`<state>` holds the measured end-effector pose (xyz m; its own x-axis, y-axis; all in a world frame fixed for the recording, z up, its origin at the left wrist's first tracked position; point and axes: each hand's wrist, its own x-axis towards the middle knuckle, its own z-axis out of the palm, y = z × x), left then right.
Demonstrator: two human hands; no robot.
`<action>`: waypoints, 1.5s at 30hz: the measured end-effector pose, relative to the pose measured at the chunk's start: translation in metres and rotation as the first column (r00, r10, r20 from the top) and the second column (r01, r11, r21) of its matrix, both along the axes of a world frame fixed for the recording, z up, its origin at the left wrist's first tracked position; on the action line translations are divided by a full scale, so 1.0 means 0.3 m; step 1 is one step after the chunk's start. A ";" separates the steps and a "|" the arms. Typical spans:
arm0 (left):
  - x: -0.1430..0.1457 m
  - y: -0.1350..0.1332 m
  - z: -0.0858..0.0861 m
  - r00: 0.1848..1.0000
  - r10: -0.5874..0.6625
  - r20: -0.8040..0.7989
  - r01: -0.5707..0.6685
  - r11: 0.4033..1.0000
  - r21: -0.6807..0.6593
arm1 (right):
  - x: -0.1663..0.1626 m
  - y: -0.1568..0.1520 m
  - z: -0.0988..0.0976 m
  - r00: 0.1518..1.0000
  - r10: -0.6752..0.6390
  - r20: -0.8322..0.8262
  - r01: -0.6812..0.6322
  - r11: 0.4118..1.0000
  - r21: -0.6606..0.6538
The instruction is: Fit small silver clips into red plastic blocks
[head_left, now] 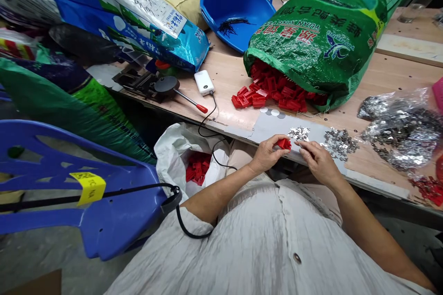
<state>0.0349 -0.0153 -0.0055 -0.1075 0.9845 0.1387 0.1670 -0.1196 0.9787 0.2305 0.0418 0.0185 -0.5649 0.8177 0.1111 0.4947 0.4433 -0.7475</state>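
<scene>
Between the fingers of my left hand (268,154) is a red plastic part (284,144), held just in front of the table edge. My right hand (319,160) is close by on its right, thumb and forefinger pinched on a small metal piece (297,143) pointing at the red part. Behind the hands, small bright metal pieces (299,133) lie on a grey sheet (268,129), with a darker pile of metal pieces (341,144) to the right. More red plastic parts (254,96) spill from the mouth of a green woven sack (311,41).
A blue basin (238,2) stands at the back. A lever tool (169,85) and a white power bank (204,83) with a cable lie left. Below hangs a white sack (173,152) holding red parts. A purple chair (114,203) is at left, plastic-bagged metal pieces (408,133) at right.
</scene>
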 end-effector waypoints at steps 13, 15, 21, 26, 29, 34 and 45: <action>-0.057 0.085 -0.031 0.927 -0.190 -0.325 0.231 0.969 0.092 | -0.007 0.023 -0.052 0.990 0.079 0.113 -0.090 0.991 0.099; -0.060 0.088 -0.033 0.926 -0.196 -0.324 0.235 0.968 0.086 | -0.007 0.025 -0.054 0.989 0.084 0.118 -0.096 0.990 0.104; -0.064 0.093 -0.036 0.934 -0.203 -0.293 0.236 0.968 0.083 | -0.006 0.027 -0.066 0.989 0.090 0.121 -0.103 0.989 0.106; -0.066 0.093 -0.028 0.937 -0.214 -0.275 0.246 0.966 0.085 | -0.004 0.025 -0.061 0.987 0.093 0.129 -0.106 0.989 0.098; -0.065 0.091 -0.023 0.939 -0.223 -0.262 0.250 0.966 0.072 | -0.005 0.022 -0.055 0.987 0.086 0.136 -0.099 0.991 0.095; -0.060 0.086 -0.031 0.948 -0.206 -0.242 0.219 0.975 0.028 | -0.028 0.011 -0.060 0.980 0.055 0.189 -0.080 0.989 0.128; -0.049 0.050 0.008 0.966 -0.164 -0.199 0.169 0.986 0.008 | -0.020 0.004 -0.040 0.988 0.058 0.143 -0.074 0.991 0.109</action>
<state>0.0203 -0.0004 -0.0030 0.0898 0.9822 0.1647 0.3319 -0.1855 0.9249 0.2245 0.0429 0.0063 -0.6333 0.7648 0.1180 0.5574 0.5566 -0.6160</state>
